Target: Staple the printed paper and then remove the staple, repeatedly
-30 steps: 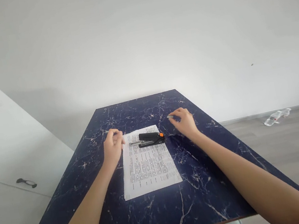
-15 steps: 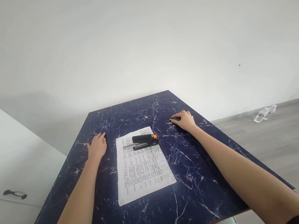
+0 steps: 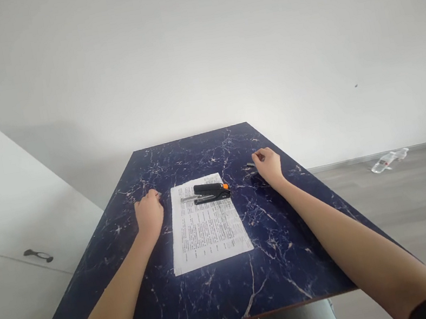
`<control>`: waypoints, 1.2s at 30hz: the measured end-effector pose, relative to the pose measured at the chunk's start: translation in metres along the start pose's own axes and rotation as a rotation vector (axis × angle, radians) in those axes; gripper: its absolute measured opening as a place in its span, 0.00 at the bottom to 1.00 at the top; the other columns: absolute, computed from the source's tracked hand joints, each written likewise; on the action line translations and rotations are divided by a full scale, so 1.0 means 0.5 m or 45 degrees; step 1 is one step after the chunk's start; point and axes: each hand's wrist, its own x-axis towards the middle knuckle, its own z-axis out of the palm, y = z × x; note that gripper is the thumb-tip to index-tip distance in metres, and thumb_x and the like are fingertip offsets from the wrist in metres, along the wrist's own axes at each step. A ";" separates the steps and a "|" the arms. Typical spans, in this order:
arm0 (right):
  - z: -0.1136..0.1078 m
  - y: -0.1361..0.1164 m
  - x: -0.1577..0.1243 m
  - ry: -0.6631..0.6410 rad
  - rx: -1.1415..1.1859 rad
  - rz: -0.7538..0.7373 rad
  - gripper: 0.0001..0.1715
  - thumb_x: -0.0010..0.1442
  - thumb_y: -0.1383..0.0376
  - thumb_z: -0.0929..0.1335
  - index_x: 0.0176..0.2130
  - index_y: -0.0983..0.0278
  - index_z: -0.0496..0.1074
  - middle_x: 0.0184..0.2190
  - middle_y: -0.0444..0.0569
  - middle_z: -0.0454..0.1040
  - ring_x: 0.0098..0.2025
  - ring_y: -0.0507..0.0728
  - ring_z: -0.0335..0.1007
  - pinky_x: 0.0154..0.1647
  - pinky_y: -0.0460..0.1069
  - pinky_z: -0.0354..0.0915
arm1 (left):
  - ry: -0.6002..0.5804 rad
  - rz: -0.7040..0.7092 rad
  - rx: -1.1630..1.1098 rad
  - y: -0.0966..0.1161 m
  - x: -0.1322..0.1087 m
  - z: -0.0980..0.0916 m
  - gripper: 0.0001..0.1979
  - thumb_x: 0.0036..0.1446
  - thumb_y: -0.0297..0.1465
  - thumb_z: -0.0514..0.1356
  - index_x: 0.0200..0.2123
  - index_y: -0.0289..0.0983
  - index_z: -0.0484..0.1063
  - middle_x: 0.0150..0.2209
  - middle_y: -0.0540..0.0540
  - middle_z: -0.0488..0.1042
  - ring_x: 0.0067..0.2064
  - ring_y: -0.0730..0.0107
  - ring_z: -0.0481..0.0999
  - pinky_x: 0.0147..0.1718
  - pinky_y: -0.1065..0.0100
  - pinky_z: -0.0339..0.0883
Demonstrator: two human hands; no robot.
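A black stapler [image 3: 211, 193] with an orange tip lies on its side, its arms spread apart, on top of some printed paper sheets [image 3: 210, 234]. To the left of the sheets, my left hand [image 3: 149, 213] is at the table with its fingers curled in; whether they hold anything is hidden. On the other side, my right hand [image 3: 268, 165] has thumb and forefinger pinched together, and what is between them cannot be made out. Just left of those fingertips is a small thin grey strip [image 3: 251, 165] on the tabletop, perhaps staples.
The dark blue marble-patterned table [image 3: 220, 295] reaches to the pale wall [image 3: 193, 47]. A white cabinet [image 3: 3, 185] with a dark handle [image 3: 38, 255] stands at the left. Clear plastic bottles [image 3: 388, 161] lie on the grey floor at the right.
My left hand's outstretched fingers have curled in. My right hand has drawn off the small strip, which stays on the table. The whole view has shifted slightly.
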 end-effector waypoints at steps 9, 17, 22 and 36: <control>-0.010 -0.147 -0.072 -0.199 0.375 -0.263 0.17 0.70 0.55 0.62 0.42 0.61 0.76 0.39 0.50 0.77 0.40 0.59 0.72 0.42 0.53 0.67 | 0.036 0.198 -0.899 0.028 -0.010 -0.019 0.11 0.68 0.36 0.57 0.46 0.38 0.75 0.36 0.46 0.83 0.34 0.66 0.81 0.40 0.64 0.74; 0.024 -0.258 -0.189 -0.762 0.131 -0.668 0.25 0.68 0.60 0.67 0.63 0.56 0.65 0.58 0.55 0.71 0.58 0.66 0.68 0.58 0.65 0.67 | -0.011 0.463 -0.844 0.055 -0.021 -0.014 0.15 0.72 0.32 0.51 0.52 0.40 0.76 0.41 0.44 0.78 0.37 0.68 0.78 0.43 0.64 0.71; 0.037 -0.250 -0.192 -0.786 0.104 -0.656 0.26 0.68 0.67 0.65 0.63 0.55 0.62 0.56 0.54 0.72 0.56 0.65 0.69 0.57 0.64 0.68 | -0.102 0.367 -0.885 0.054 -0.023 -0.009 0.13 0.73 0.32 0.49 0.48 0.39 0.73 0.35 0.48 0.78 0.32 0.71 0.76 0.40 0.67 0.69; 0.033 -0.239 -0.187 -0.818 0.163 -0.635 0.28 0.66 0.70 0.64 0.64 0.56 0.62 0.55 0.54 0.73 0.55 0.65 0.69 0.55 0.63 0.70 | -0.078 0.345 -0.873 0.058 -0.024 -0.012 0.17 0.73 0.35 0.51 0.54 0.40 0.77 0.34 0.47 0.74 0.30 0.70 0.71 0.36 0.67 0.69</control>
